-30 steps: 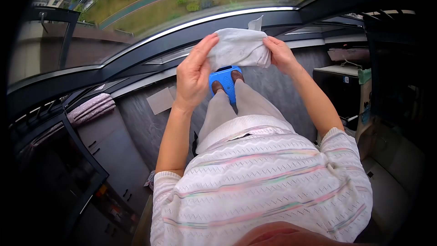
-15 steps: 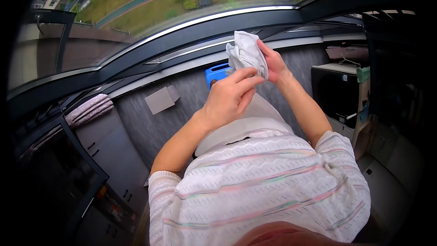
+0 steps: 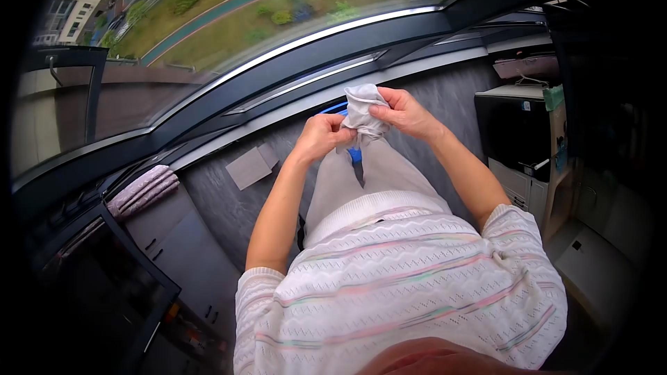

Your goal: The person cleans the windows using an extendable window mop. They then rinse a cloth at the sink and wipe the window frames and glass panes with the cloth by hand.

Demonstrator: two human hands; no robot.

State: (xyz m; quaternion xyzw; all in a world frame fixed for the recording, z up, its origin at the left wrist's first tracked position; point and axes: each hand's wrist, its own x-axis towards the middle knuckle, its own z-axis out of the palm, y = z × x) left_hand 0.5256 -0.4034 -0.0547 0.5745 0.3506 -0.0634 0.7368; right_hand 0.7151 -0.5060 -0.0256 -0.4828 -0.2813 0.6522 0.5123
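Observation:
A small, crumpled white cloth (image 3: 364,105) is held up in front of my legs; its exact kind of garment cannot be made out. My left hand (image 3: 322,139) pinches its lower left edge between thumb and fingers. On the other side, my right hand (image 3: 406,114) is closed on the cloth's right part, thumb lying across the front. Just beyond and below the hands, a blue plastic container (image 3: 335,107) shows only in part, hidden by the cloth, my hands and my legs.
A grey box-like piece (image 3: 249,168) stands on the grey floor to the left. Folded patterned fabric (image 3: 144,191) rests above a grey cabinet (image 3: 187,243). At right is a black-fronted appliance (image 3: 511,128) with a hanger on top. A window frame (image 3: 299,55) crosses ahead.
My left hand has moved back and down, now gripping the cloth's lower edge. The cloth and my right hand are lower, the right fingers wrapped further around it. The view has shifted slightly.

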